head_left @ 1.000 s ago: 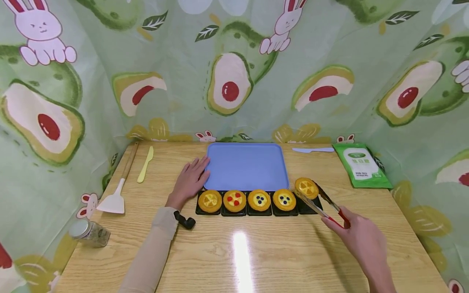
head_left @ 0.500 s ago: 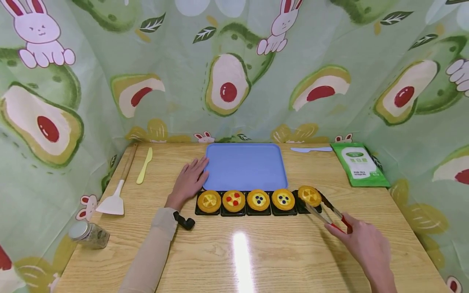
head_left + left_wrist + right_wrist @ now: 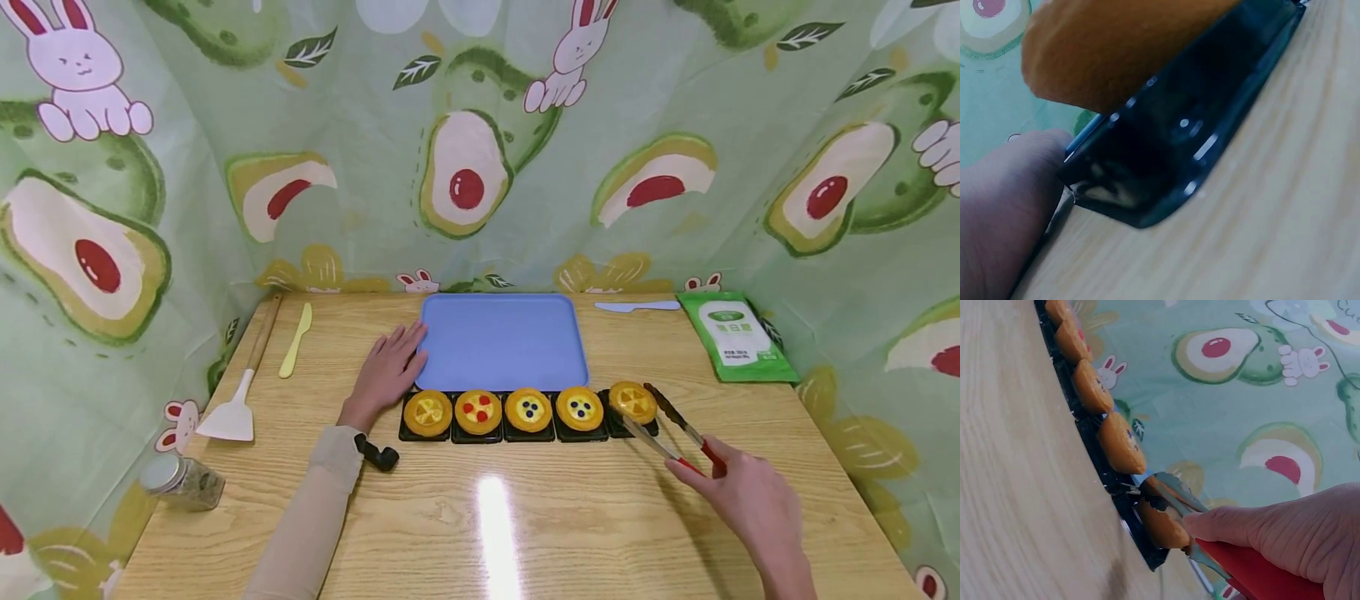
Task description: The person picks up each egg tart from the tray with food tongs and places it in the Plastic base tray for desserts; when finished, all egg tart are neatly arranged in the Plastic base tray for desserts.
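My right hand (image 3: 753,492) holds red-handled tongs (image 3: 670,410) at the rightmost egg tart (image 3: 632,402), which has pale wedge-shaped topping. The tart sits on the end black holder (image 3: 649,429). One tong arm stays against its near left side; the other stands slightly apart from its right edge. In the right wrist view, thumb and tongs (image 3: 1247,565) partly cover this tart (image 3: 1163,528). My left hand (image 3: 386,371) lies flat with straight fingers, fingertips at the left rim of the blue tray (image 3: 502,342). The left wrist view shows a tart (image 3: 1110,50) over its black holder (image 3: 1147,144).
Several other topped tarts (image 3: 530,411) sit in a row of black holders before the tray. A spatula (image 3: 238,408), yellow knife (image 3: 296,340) and lidded jar (image 3: 183,481) lie at left. A blue knife (image 3: 637,307) and green packet (image 3: 738,337) are at back right. Patterned curtain surrounds the table.
The tart in the tongs has moved slightly right and down onto the end black holder. The tong arms have then spread a little. My left hand has stayed put.
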Demonstrator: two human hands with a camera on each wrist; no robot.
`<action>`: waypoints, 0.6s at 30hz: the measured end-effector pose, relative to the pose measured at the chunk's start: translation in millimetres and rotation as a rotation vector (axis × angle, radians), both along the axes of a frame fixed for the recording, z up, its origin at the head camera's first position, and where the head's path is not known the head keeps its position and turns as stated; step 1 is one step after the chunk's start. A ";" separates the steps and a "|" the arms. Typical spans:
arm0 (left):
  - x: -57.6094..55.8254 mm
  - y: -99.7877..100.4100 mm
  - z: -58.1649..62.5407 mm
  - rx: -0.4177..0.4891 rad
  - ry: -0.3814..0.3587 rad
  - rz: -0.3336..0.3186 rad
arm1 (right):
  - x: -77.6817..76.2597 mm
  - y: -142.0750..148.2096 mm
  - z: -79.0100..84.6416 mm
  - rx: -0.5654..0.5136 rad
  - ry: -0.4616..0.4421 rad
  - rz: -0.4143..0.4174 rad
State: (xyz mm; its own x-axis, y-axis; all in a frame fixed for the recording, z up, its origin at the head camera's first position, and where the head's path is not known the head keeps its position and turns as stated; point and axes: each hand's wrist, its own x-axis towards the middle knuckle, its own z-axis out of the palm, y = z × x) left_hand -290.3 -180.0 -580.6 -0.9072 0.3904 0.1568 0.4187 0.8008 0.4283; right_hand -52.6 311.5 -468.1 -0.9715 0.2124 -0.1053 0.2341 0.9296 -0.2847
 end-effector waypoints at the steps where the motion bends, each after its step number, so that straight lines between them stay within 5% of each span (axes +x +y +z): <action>1: -0.2 -0.3 -0.4 0.000 0.001 -0.001 | 0.2 0.5 1.5 -0.004 0.002 0.002; 10: 0.4 -1.4 -1.7 0.011 -0.002 0.007 | 4.2 0.2 18.4 -0.031 0.123 0.008; 18: 2.2 0.2 0.8 0.010 0.009 0.008 | -14.2 1.2 18.9 -0.056 0.205 -0.016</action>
State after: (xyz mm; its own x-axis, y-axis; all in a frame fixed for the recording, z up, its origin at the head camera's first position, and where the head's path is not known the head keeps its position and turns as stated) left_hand -288.1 -179.8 -579.8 -0.9090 0.3813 0.1686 0.4158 0.7999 0.4327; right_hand -66.8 312.7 -449.3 -0.9704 0.2272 0.0819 0.1805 0.9076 -0.3790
